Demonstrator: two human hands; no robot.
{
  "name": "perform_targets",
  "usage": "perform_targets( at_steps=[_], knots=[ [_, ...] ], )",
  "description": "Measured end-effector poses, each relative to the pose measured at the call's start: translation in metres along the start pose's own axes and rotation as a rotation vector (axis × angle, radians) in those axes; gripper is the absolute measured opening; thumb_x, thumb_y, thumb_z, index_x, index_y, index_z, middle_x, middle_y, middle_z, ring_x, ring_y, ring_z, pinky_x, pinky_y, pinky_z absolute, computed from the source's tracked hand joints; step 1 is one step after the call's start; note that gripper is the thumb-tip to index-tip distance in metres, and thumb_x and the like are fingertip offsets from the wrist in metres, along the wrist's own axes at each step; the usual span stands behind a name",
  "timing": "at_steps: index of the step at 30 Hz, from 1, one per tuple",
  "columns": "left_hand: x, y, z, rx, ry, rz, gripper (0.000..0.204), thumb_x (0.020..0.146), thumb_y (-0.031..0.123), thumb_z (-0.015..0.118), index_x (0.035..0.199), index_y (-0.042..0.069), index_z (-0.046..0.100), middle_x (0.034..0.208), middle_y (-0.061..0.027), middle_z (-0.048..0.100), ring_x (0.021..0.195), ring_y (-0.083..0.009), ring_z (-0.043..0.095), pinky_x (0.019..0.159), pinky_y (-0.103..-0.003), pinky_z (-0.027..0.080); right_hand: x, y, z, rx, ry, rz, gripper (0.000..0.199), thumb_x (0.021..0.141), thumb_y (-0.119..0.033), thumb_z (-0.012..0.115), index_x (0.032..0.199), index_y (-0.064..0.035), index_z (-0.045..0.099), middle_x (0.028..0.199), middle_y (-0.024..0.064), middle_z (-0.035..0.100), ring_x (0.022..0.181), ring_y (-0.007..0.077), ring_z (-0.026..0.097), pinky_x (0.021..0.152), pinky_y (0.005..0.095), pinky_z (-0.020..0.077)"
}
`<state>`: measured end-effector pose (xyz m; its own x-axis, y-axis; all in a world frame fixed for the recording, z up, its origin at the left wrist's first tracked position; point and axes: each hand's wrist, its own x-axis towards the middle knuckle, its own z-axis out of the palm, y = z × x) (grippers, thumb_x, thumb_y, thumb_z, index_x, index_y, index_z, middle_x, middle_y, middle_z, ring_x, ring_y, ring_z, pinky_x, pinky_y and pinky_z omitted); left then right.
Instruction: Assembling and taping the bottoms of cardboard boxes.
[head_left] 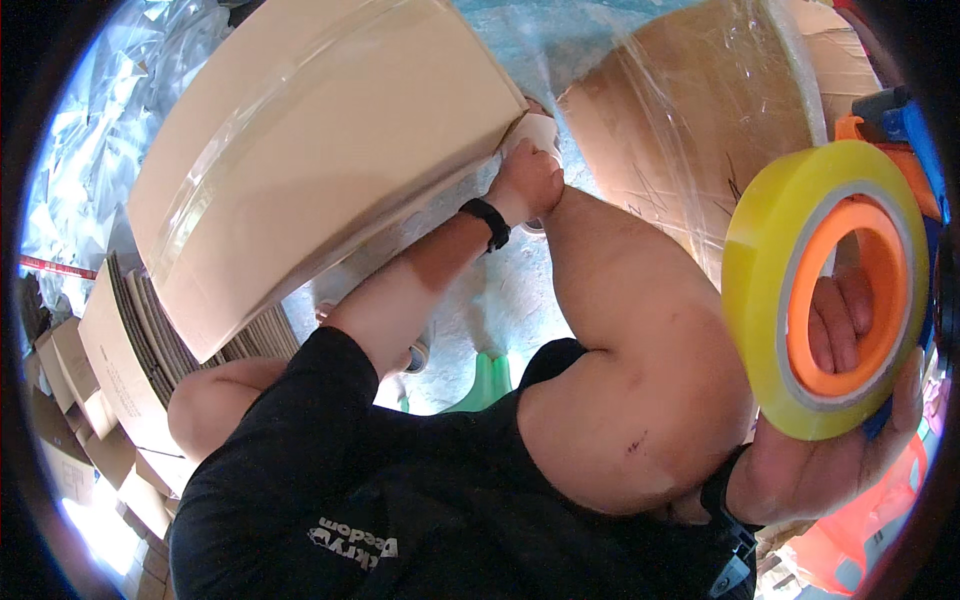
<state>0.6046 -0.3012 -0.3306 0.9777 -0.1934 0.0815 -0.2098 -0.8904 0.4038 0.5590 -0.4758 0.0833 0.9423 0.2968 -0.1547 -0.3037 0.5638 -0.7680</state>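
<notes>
A large brown carton (340, 130) with clear tape along it stands tilted at the upper left. My left hand (530, 182), a black watch on its wrist, is closed at the carton's near right corner, beside my right knee. A pale curved piece (535, 132) shows just beyond its knuckles; what the fingers grip is hidden. On the right, my right hand (815, 455) holds a big roll of yellowish tape (757, 290) with an orange core (802, 340). Its fingers pass through the core, and the thumb lies along the outside of the roll.
Flattened cartons (135, 330) stand stacked at the left, below heaped clear plastic (110, 130). Another brown carton (690, 110) under clear film is at the upper right. A green stool (485, 385) shows beneath me. Orange-red plastic (850, 525) lies at the lower right.
</notes>
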Motion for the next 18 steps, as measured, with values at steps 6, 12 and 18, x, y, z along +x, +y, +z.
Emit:
perform_targets(
  at_steps=[6, 12, 18],
  knots=[
    [-0.003, -0.007, -0.002, -0.332, 0.028, -0.102, 0.021, 0.086, 0.020, 0.058, 0.078, 0.005, 0.069, 0.085, -0.0204, 0.070, 0.085, -0.0423, 0.068, 0.079, -0.050, 0.053, -0.002, -0.002, -0.015, 0.039, -0.029, 0.033, 0.049, 0.102, -0.020, 0.053, 0.137, 0.0092, 0.035, 0.117, 0.0152, 0.041, 0.105, 0.0229, 0.045, 0.103, 0.0393, 0.0374],
    [-0.010, 0.009, -0.014, 0.180, -0.128, 0.167, 0.015, 0.085, 0.019, 0.060, 0.082, 0.007, 0.069, 0.082, -0.0165, 0.071, 0.079, -0.0408, 0.067, 0.079, -0.050, 0.052, 0.004, -0.020, -0.048, 0.144, -0.224, -0.002, 0.056, 0.100, -0.020, 0.055, 0.143, 0.0128, 0.038, 0.148, 0.0294, 0.043, 0.139, 0.0354, 0.044, 0.120, 0.0496, 0.0312],
    [-0.018, -0.008, -0.016, -0.461, -0.016, -0.105, 0.019, 0.089, 0.022, 0.059, 0.081, 0.009, 0.070, 0.080, -0.0176, 0.069, 0.082, -0.0404, 0.065, 0.079, -0.051, 0.050, 0.001, 0.000, -0.005, 0.012, 0.038, -0.036, 0.038, 0.099, -0.018, 0.056, 0.125, 0.0059, 0.041, 0.107, 0.0109, 0.037, 0.097, 0.0188, 0.040, 0.093, 0.0369, 0.0364]
  ],
)
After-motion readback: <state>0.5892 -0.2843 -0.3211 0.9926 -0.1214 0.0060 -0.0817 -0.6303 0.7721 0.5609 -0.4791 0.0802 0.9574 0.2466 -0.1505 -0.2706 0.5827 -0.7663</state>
